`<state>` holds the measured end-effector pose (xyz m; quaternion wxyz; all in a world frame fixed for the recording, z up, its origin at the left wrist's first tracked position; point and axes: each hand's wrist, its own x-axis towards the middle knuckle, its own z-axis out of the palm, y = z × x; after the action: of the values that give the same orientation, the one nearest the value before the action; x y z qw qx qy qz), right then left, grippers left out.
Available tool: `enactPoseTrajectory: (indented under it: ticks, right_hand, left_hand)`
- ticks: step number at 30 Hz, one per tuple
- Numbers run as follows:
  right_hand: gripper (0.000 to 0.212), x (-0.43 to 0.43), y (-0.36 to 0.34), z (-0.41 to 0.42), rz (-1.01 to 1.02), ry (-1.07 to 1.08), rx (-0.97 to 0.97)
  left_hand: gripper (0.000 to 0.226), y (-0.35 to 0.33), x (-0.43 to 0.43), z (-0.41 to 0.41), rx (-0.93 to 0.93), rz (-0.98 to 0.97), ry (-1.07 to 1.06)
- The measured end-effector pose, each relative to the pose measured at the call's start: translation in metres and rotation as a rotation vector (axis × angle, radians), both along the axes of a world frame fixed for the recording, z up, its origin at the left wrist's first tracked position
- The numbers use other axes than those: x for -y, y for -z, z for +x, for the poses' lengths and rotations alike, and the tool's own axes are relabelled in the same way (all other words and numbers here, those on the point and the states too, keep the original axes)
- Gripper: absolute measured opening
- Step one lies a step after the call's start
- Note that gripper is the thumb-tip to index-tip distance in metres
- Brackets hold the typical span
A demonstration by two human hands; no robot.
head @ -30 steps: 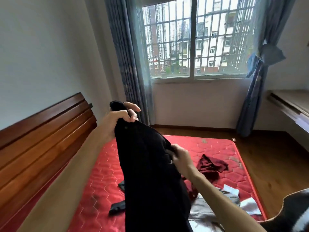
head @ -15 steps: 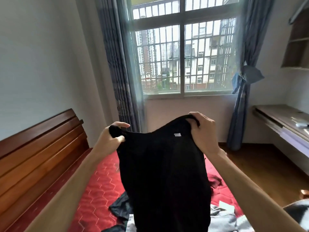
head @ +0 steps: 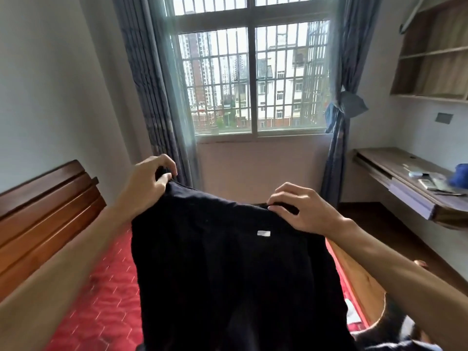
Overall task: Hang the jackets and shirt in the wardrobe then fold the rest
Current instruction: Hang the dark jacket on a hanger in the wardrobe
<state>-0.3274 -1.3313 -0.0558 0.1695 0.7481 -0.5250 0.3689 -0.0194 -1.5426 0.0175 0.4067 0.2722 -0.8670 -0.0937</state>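
A black garment [head: 228, 269] with a small white label hangs spread in front of me over the bed. My left hand [head: 149, 178] pinches its upper left corner, held high. My right hand [head: 301, 209] pinches the upper right edge, a little lower than the left. The cloth drapes down out of the bottom of the frame and hides the other clothes on the mattress.
A red quilted mattress [head: 101, 300] lies below, with a wooden headboard [head: 45, 211] at the left. Straight ahead is a barred window [head: 253, 79] with grey curtains. A wooden desk [head: 405, 183] with small items and wall shelves [head: 435, 54] stand at the right.
My right hand went from the garment's middle up to its top edge, and both hands spread it wide. The view tilted up; my hands now sit further apart and the clothes pile is hidden.
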Motion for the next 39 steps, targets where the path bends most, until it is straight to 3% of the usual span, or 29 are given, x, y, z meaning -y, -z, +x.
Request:
enactPoseTrajectory:
  ticks: [3,5,6,9,10,13,18,21,24,26,28,30,35,39]
  right_hand:
    - [0.029,-0.013,0.018,0.005,0.044,-0.003,-0.143]
    - [0.041,-0.016,0.026,0.003,0.092,0.049,-0.259]
    - [0.041,-0.015,0.028,0.001,0.114,0.068,-0.297]
    - [0.022,-0.008,0.033,-0.003,0.119,0.121,-0.362]
    - [0.024,-0.004,0.035,-0.004,0.117,0.149,-0.374]
    - [0.03,0.014,0.038,-0.001,0.075,0.217,-0.34]
    - [0.005,0.044,0.038,0.023,-0.009,0.195,-0.117]
    - [0.024,0.057,0.044,0.057,0.134,0.087,0.174]
    - [0.015,0.064,0.049,0.095,0.332,-0.12,0.489]
    - [0.021,0.069,0.055,0.115,0.482,-0.238,0.589]
    - [0.029,0.077,0.063,0.13,0.589,-0.273,0.554]
    - [0.024,0.086,0.071,0.14,0.635,-0.215,0.456]
    - [0.028,0.111,0.086,0.167,0.477,-0.099,0.222]
    - [0.032,0.124,0.091,0.175,0.51,-0.05,0.296]
  left_hand:
    - [0.042,-0.011,-0.011,0.007,0.166,-0.057,0.104]
    - [0.019,-0.012,-0.023,0.014,0.351,-0.066,0.177]
    - [0.017,-0.009,-0.027,0.017,0.455,-0.08,0.195]
    - [0.051,-0.002,-0.028,0.028,0.726,-0.202,0.085]
    - [0.047,-0.002,-0.025,0.032,0.76,-0.244,0.063]
    - [0.025,-0.007,-0.021,0.042,0.695,-0.38,0.006]
    - [0.03,-0.031,-0.02,0.064,0.54,-0.634,-0.241]
    - [0.027,-0.052,-0.017,0.085,0.539,-0.692,-0.355]
    - [0.035,-0.061,-0.018,0.107,0.561,-0.751,-0.428]
    - [0.038,-0.065,-0.02,0.123,0.535,-0.738,-0.461]
    - [0.039,-0.068,-0.024,0.143,0.494,-0.724,-0.505]
    - [0.036,-0.071,-0.031,0.162,0.471,-0.742,-0.544]
    - [0.035,-0.083,-0.072,0.198,0.47,-0.737,-0.6]
    - [0.039,-0.094,-0.117,0.236,0.496,-0.697,-0.728]
